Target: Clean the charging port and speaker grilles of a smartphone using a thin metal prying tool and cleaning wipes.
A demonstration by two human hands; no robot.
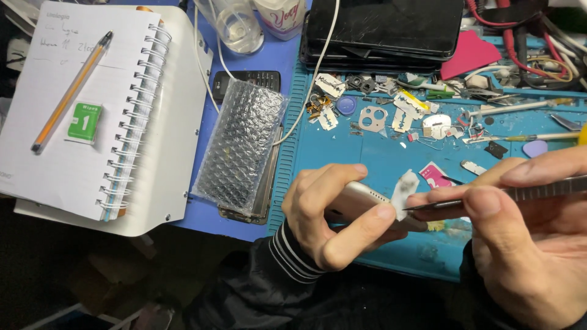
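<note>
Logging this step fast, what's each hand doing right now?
Left hand: closed around the phone.
Right hand: pinching metal tweezers, tip at the phone's end.

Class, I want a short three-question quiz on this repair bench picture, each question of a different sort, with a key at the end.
1. True or false: the left hand grips a pale metallic phone edge-on.
2. Multiple choice: the thin metal tool in the right hand has its tip at
A. the bubble wrap
B. a small white scrap at the phone's end
C. the spiral notebook
3. Fill in: the orange pen lies on the ____.

Key
1. True.
2. B.
3. Spiral notebook, left of the blue work mat.
</note>
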